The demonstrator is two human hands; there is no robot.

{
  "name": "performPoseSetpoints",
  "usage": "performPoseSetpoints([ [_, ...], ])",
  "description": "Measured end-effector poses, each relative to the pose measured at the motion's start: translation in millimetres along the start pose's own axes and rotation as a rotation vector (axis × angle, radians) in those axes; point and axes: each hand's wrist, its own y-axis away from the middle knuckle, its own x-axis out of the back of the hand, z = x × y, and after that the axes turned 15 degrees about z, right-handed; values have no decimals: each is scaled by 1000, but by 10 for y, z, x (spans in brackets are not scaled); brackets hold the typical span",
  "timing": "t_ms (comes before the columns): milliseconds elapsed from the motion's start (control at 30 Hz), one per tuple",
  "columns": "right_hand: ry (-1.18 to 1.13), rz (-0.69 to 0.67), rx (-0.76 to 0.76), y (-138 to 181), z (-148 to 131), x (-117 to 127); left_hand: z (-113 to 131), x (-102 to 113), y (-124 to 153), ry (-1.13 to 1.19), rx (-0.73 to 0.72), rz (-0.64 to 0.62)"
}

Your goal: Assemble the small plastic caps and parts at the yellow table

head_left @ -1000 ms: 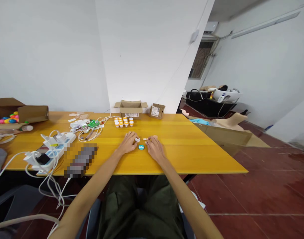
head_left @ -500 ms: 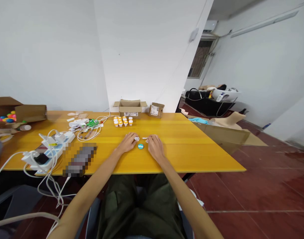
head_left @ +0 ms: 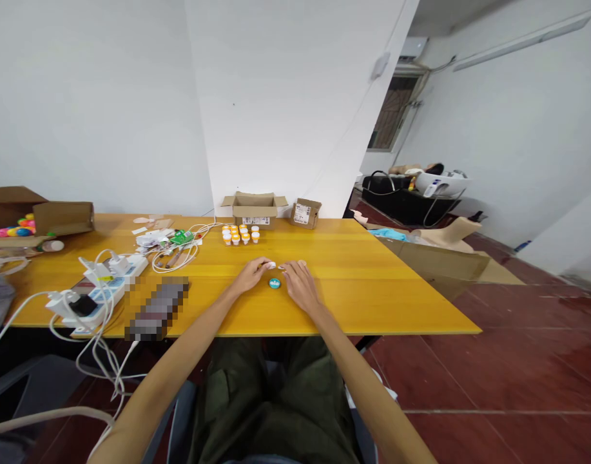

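My left hand (head_left: 249,276) is over the middle of the wooden table, with thumb and fingers closed on a small whitish piece (head_left: 272,265) that looks like a little clear container. Just across from it, my right hand (head_left: 301,283) is palm down. Its fingertips are together at another small pale piece (head_left: 281,267), mostly covered by the fingers. Between the hands lies a round teal disc (head_left: 274,283) with a white mark, flat on the table and untouched. Farther back stand several small tubs with orange and white lids (head_left: 240,233), grouped in rows.
Behind the tubs are an open cardboard box (head_left: 254,211) and a smaller box (head_left: 305,214). On the left lie a phone (head_left: 160,308), a power strip (head_left: 104,293) with tangled white cables, and small clutter. A box of coloured balls (head_left: 63,219) stands far left.
Both hands have shifted slightly, bringing the small pieces closer together above the disc. My right fingers now cover more of their piece. The teal disc stays in place.
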Motion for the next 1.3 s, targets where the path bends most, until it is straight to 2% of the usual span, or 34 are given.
performPoseSetpoints([
  [200,13,116,-232,3,91,15,-18,8,-9,-47,27,76],
  [367,-31,182,-281,4,135,21,-21,16,-14,-25,57,87],
  [700,-259,8,-187,-27,6,42,40,0,-26,112,99,81],
  [1033,-376,-78,-175,-60,-35,94,147,-37,28,64,70,64],
  [1167,-434,-100,-204,-62,-18,67,149,-45,24,71,71,49],
  [1300,-517,-121,-300,-66,36,28,157,-47,29,89,73,-7],
])
